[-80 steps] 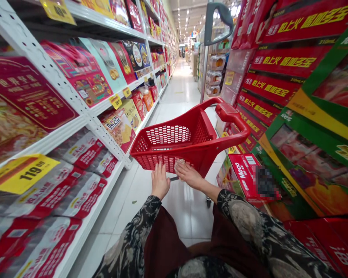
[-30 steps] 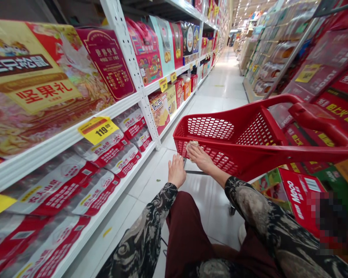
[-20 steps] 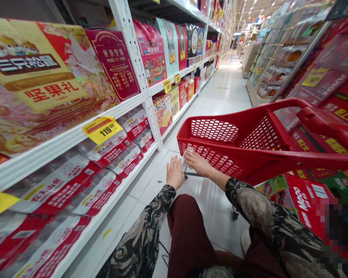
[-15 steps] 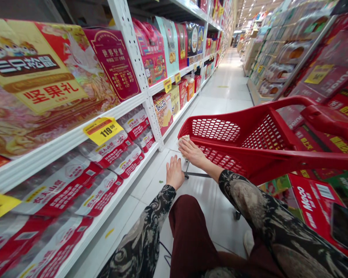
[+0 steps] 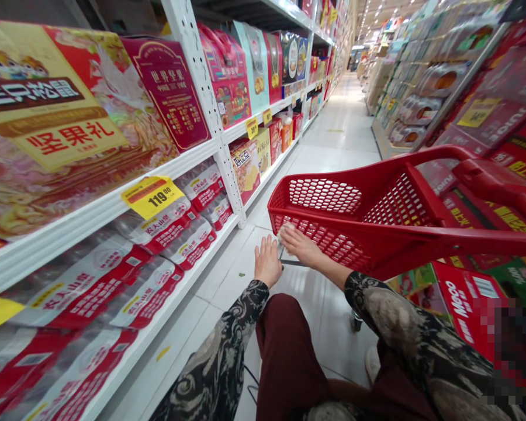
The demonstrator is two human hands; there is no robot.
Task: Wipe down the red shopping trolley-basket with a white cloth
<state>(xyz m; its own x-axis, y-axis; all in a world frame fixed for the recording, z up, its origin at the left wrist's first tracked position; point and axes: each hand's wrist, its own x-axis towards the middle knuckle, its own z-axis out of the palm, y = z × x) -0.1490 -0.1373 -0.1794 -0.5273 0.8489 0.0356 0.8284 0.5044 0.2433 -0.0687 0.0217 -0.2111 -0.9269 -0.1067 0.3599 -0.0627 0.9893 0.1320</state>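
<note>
In the head view, a red plastic shopping cart stands in front of me, its basket wall pierced with holes. My right hand presses a whitish cloth against the outside of the basket, low near its front corner. Most of the cloth is hidden under the fingers. Just left of it, my left hand is open and holds nothing. Its fingers point up and are slightly apart, close to the cart's lower front. I cannot tell whether it touches the cart.
White shelving runs along the left, with gift boxes above shrink-wrapped bottle packs. Stacked red cartons stand close on the right, behind and below the cart. A white tiled aisle stretches ahead.
My right hand has slid the cloth down and to the right, from the basket's rim corner to lower on its side. The left hand has shifted slightly right.
</note>
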